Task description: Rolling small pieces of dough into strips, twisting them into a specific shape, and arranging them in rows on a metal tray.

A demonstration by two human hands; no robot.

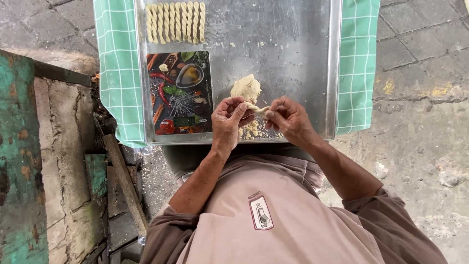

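We held a short pale strip of dough (257,109) pinched between both hands, just above the near edge of the shiny metal tray (293,44). Our left hand (228,119) gripped one end with fingers curled tight; our right hand (288,119) closed on the other end. Right behind the strip sat a pale lump of dough (245,88), and crumbs (250,129) lay beneath our hands. To the left lay a flat kitchen scale printed with spices and vegetables (180,93). At the far edge, a row of twisted dough sticks (176,22) lay side by side. A green checked cloth (117,68) spread beneath the tray.
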